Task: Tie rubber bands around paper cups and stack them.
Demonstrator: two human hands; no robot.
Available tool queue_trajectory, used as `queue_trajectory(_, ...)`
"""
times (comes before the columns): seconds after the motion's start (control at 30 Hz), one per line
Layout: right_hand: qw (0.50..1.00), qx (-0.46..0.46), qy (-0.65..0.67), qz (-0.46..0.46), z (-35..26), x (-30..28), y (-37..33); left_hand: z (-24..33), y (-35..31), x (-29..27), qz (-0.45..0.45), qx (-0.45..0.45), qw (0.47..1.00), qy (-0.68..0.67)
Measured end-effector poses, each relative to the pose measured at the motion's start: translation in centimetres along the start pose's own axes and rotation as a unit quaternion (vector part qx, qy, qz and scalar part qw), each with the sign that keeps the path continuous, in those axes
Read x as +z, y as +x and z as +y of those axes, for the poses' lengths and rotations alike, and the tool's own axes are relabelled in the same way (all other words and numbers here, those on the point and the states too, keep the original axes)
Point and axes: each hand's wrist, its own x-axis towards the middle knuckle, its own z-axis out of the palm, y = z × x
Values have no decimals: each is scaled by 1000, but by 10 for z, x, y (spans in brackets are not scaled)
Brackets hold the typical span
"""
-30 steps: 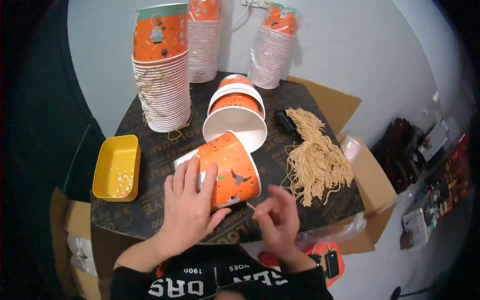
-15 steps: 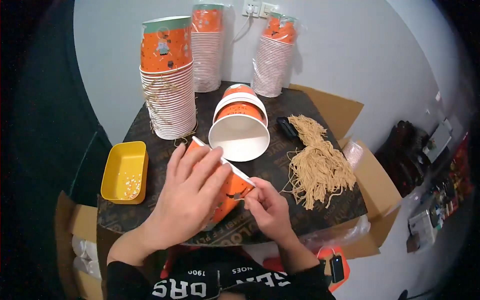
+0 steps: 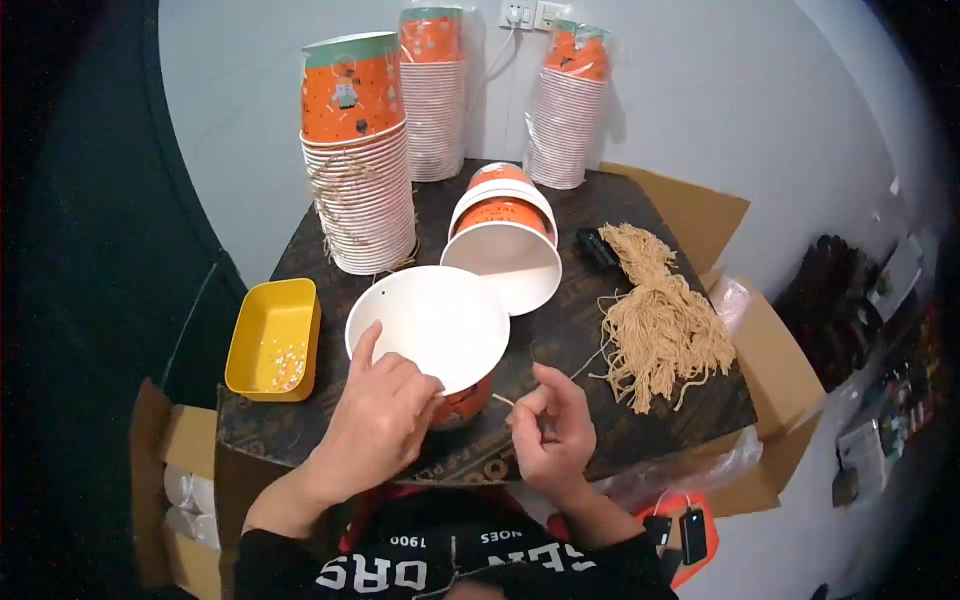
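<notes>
My left hand (image 3: 378,415) is closed on the near rim of an orange paper bucket (image 3: 440,322), its index finger stretched up over the edge. The bucket stands at the table's front with its white mouth tilted toward me. One small dark hole shows inside its far left wall. Just right of the bucket, my right hand (image 3: 552,430) pinches a beige string (image 3: 503,400), whose short end pokes out toward the bucket. Two more orange buckets (image 3: 500,262) lie on their sides behind, one inside the other, white mouth facing me.
A tall stack of buckets (image 3: 358,190), with strings hanging on it, stands back left; two wrapped stacks (image 3: 434,110) are behind. The yellow tub (image 3: 312,340) holds small pale bits. At right lie a bundle of beige strings (image 3: 665,330) and a black object (image 3: 597,247). Cardboard boxes (image 3: 775,370) flank the table.
The bucket has been turned from its side to mouth up, showing its white inside. My left hand moved to its near rim, and my right hand drew away from it with the string.
</notes>
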Motion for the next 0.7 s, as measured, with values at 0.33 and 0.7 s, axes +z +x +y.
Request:
queue_trajectory(0.33, 1000, -21, -21, 11, 9, 10, -8, 2, -3, -7, -9, -36, 999, -32)
queue_trajectory(0.7, 1000, 11, 4, 14, 16, 14, -12, -14, 23, -17, -100, -109, 980, -135)
